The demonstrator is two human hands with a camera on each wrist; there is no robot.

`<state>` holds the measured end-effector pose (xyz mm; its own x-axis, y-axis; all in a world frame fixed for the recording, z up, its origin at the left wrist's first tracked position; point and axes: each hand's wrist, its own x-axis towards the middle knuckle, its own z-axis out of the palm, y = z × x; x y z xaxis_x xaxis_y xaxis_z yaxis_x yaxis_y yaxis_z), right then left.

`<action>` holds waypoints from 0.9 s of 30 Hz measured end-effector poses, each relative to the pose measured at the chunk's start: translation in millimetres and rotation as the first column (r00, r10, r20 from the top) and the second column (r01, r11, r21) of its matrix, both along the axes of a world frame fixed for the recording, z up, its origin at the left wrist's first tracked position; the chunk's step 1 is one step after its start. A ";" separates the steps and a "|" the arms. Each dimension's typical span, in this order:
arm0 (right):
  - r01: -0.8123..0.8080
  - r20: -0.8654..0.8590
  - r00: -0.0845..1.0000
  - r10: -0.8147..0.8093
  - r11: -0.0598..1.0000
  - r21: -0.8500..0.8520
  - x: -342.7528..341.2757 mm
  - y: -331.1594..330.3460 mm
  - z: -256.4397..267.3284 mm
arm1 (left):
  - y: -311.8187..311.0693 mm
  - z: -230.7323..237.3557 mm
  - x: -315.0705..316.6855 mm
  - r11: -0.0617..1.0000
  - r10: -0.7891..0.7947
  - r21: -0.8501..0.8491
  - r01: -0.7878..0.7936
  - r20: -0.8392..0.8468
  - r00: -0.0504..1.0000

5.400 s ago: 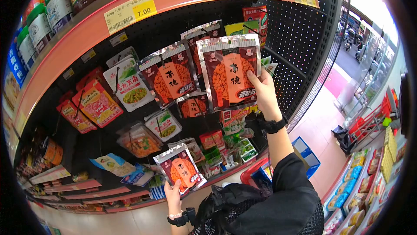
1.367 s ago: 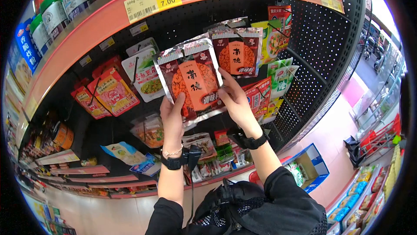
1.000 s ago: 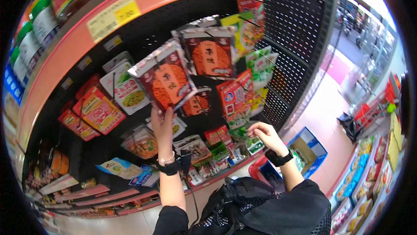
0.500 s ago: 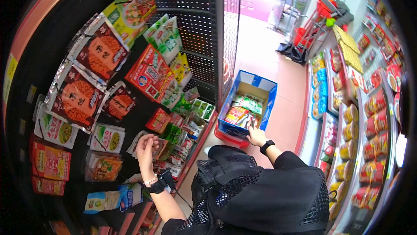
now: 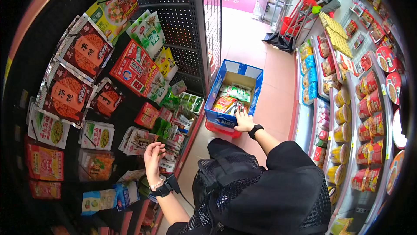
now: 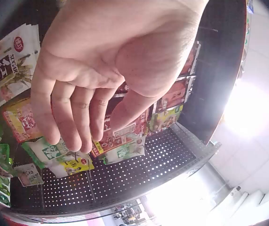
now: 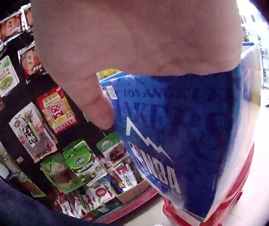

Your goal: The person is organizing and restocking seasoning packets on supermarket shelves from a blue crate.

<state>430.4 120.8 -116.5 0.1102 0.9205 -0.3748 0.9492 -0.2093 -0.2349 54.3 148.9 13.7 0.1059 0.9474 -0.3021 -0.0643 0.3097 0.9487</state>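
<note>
My right hand (image 5: 244,122) grips the near wall of a blue cardboard box (image 5: 256,88) marked NBA. Its fingers reach over the rim, while the thumb (image 7: 99,110) hangs outside the wall in the right wrist view; the fingertips are hidden there. Inside the box lie a green-and-white packet (image 5: 239,92), a red-and-yellow packet (image 5: 224,103) and some silvery items by my fingers. My left hand (image 5: 154,159) hovers in front of the rack, fingers loosely curled (image 6: 80,117), holding nothing. Brown seasoning packets (image 5: 65,97) with an orange panel hang on the rack at left.
Something red (image 5: 223,131) sits under the box. The black perforated rack (image 5: 176,39) bears several hanging packets, with small bags (image 5: 167,128) low down. Shelves of cup noodles (image 5: 341,135) line the right side. Cleaning tools (image 5: 299,13) stand at the back, near the doorway.
Both hands held a large seasoning packet, then only the left; it now hangs on the rack. The view has turned right and down. My right hand has moved down to the box.
</note>
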 end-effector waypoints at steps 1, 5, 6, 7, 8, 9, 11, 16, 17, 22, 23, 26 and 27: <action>0.000 0.000 1.000 0.000 1.000 -0.003 -0.5 0.0 0.7 | -1.4 -0.9 0.7 1.000 0.000 -0.003 0.000 0.000 1.000; 0.037 -0.049 0.998 -0.037 0.999 -0.001 0.9 -3.9 1.4 | -5.8 -5.9 9.2 1.000 0.006 -0.024 -0.006 -0.005 1.000; 0.033 -0.054 0.998 -0.032 0.999 0.015 2.0 -5.1 -0.8 | -5.1 -7.5 12.3 1.000 0.003 -0.027 -0.003 -0.011 1.000; 0.029 -0.060 0.998 -0.027 0.999 0.031 3.5 -6.2 -2.5 | -3.5 -9.7 15.7 1.000 -0.001 -0.029 0.001 -0.014 1.000; 0.013 -0.040 0.999 -0.011 0.998 0.069 4.7 -7.1 -4.3 | -0.8 -12.5 19.7 0.999 -0.022 -0.038 0.022 -0.015 1.000; 0.020 -0.041 0.999 -0.017 0.998 0.065 6.8 -7.5 -5.1 | 2.4 -15.9 25.7 0.998 -0.046 -0.048 0.045 -0.014 0.999; -0.032 -0.032 0.999 0.035 0.995 0.089 11.9 -6.5 -6.8 | 10.5 -23.0 43.4 0.995 -0.079 -0.066 0.078 -0.015 0.997; -0.121 -0.144 0.978 0.150 0.974 0.194 29.3 -10.9 -0.4 | 36.1 -48.3 121.5 0.979 -0.192 -0.082 0.188 -0.038 0.981; -0.138 -0.204 0.964 0.170 0.977 0.163 35.2 -10.3 6.6 | 41.8 -62.2 140.1 0.977 -0.205 -0.068 0.200 -0.082 0.975; -0.195 -0.536 0.825 0.179 0.980 0.026 69.3 3.5 -14.3 | 42.4 -98.3 244.8 0.754 -0.124 0.370 0.543 -0.731 0.671; -0.164 -0.781 0.589 0.209 0.977 0.138 81.7 14.6 -24.5 | 43.4 -109.7 259.7 0.768 -0.158 0.296 0.568 -0.772 0.616; 0.112 -0.963 0.157 -0.220 0.973 -0.204 120.7 46.1 -22.7 | 34.4 -134.0 291.4 0.834 -0.247 0.007 0.551 -0.889 0.385; 0.238 -0.949 0.157 -0.274 0.943 -0.233 134.8 57.1 4.6 | 33.2 -136.1 296.6 0.846 -0.243 0.001 0.533 -0.889 0.388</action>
